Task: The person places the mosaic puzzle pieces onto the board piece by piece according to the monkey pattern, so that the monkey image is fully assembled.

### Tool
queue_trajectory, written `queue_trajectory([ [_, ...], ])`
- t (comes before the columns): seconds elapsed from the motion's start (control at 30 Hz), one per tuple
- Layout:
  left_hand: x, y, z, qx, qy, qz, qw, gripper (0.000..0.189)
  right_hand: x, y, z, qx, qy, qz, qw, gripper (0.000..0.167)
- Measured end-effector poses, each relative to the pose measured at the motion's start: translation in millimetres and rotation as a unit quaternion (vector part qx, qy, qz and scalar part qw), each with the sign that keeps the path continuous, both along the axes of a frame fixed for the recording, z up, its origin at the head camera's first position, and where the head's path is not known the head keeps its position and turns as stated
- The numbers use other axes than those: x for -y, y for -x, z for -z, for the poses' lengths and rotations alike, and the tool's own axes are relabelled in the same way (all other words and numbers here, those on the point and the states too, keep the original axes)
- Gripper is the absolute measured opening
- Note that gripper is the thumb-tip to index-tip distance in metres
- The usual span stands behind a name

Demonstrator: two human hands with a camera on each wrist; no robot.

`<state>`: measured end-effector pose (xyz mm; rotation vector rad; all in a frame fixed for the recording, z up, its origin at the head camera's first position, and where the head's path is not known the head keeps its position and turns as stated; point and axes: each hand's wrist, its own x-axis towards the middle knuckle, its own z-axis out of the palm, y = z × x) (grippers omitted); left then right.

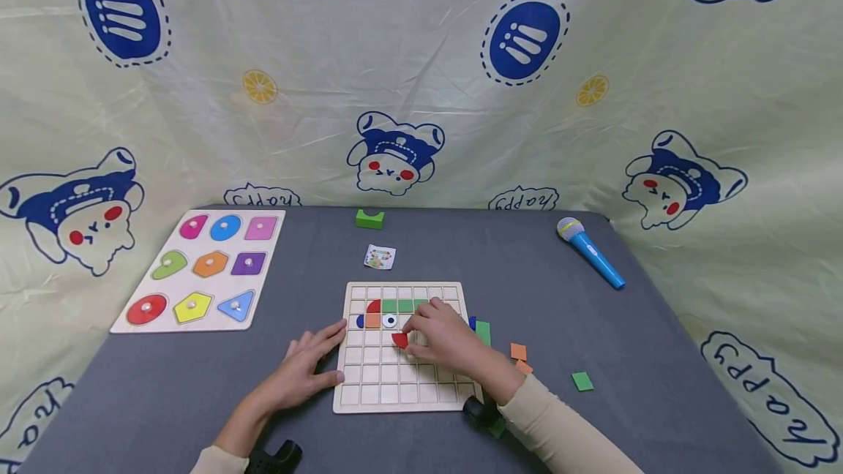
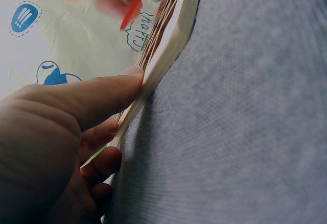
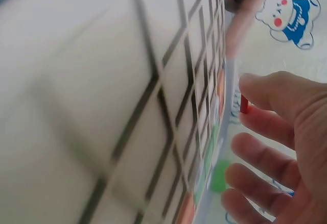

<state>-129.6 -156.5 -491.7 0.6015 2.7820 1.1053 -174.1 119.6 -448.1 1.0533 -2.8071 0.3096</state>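
Observation:
A white wooden grid board point(image 1: 372, 374) lies in front of the person. In its upper rows sit a red rounded tile point(image 1: 373, 306), green tiles point(image 1: 398, 306), an orange square tile point(image 1: 372, 321), a blue rounded tile point(image 1: 360, 321) and a white tile with an eye dot point(image 1: 389, 321). Over the board's middle, the right hand point(image 1: 448, 339) pinches a red quarter-round tile point(image 1: 399, 341) between thumb and index finger; the right wrist view shows that tile edge-on point(image 3: 244, 104). The left hand point(image 1: 299, 371) touches the board's left edge, with thumb and fingers spread along it.
To the left lies a shape puzzle board point(image 1: 224, 285) with knobbed pieces. Behind the grid are a small card point(image 1: 380, 257) and a green arch block point(image 1: 369, 219). At right lie a blue microphone point(image 1: 596, 258), orange squares point(image 1: 518, 351) and a green square point(image 1: 582, 381).

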Motion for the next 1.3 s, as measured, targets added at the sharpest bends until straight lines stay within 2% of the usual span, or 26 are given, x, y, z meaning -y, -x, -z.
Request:
queue_trajectory([
  [0.27, 0.7, 0.5, -0.9, -0.003, -0.001, 0.003, 1.0000, 0.069, 33, 9.4, 1.4, 0.009, -0.021, -0.003, 0.9997, 0.015],
  [0.53, 0.7, 0.3, -1.5, -0.001, -0.002, 0.004, 1.0000, 0.069, 49, 14.7, 3.4, 0.024, -0.058, 0.013, 0.9980, 0.016],
  [0.73, 0.6, -0.4, -1.3, -0.006, 0.002, 0.004, 1.0000, 0.069, 54, 13.6, 4.0, 0.024, -0.080, 0.018, 0.9964, 0.018],
  [1.3, 1.1, -0.4, 0.5, -0.012, 0.005, -0.002, 0.9999, 0.069, 54, 15.0, 6.7, 0.001, -0.077, 0.014, 0.9969, 0.019],
])
